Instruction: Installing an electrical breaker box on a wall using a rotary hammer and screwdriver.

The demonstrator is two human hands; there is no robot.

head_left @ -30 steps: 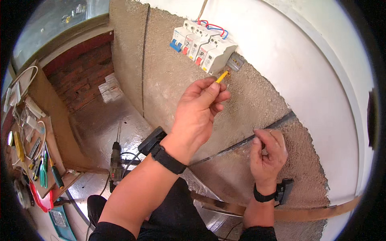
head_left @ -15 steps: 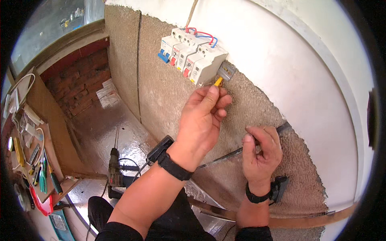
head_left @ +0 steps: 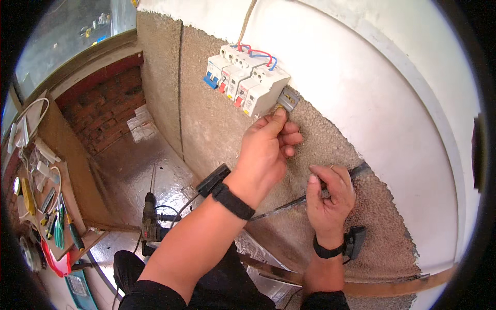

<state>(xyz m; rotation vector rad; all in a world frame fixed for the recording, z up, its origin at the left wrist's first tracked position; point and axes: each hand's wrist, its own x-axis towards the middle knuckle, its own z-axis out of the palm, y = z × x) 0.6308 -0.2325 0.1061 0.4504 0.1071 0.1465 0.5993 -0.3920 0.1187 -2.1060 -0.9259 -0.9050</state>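
Note:
My left hand reaches up to the right end of a row of white circuit breakers. Its thumb and forefinger are pinched on a small yellow piece, mostly hidden by the fingertips. Right at those fingertips is a grey terminal block with brass-coloured screws, beside the last breaker. Below and to the right, my right hand hovers in front of the rough wall. Its fingers are loosely curled, thumb tip a little apart from the forefinger, with nothing visible between them.
Red and blue wires loop over the breakers, fed by a cable from above. A corded drill stands on the shiny floor at lower left. Farther left, a wooden board carries screwdrivers and other tools. A wooden strip crosses the lower right.
My left fingertips have closed in on the grey terminal block, covering most of the yellow piece. The right hand stays in nearly the same pose. The whole view has shifted slightly.

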